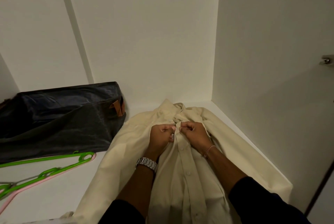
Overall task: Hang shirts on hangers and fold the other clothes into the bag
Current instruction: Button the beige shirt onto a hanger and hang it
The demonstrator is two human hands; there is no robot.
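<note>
White wardrobe walls [153,34] enclose a white shelf [59,187]. A metal hinge [326,60] sits on the door [321,151] at the right edge.

We see a dim, warm-tinted scene; the white closet walls [153,34] read as greyish yellow. The light seems to come from behind and above us, since the back corner is brighter than the right panel [271,97], which darkens toward its lower edge. The dark bag [59,115] carries only a faint sheen and loses detail in its folds. The green hangers [45,166] smear with motion blur at the left edge. Straight wall lines bow outward toward the borders, a wide-angle effect. The cream shirt [180,169] looks soft, slightly noisy.
</note>
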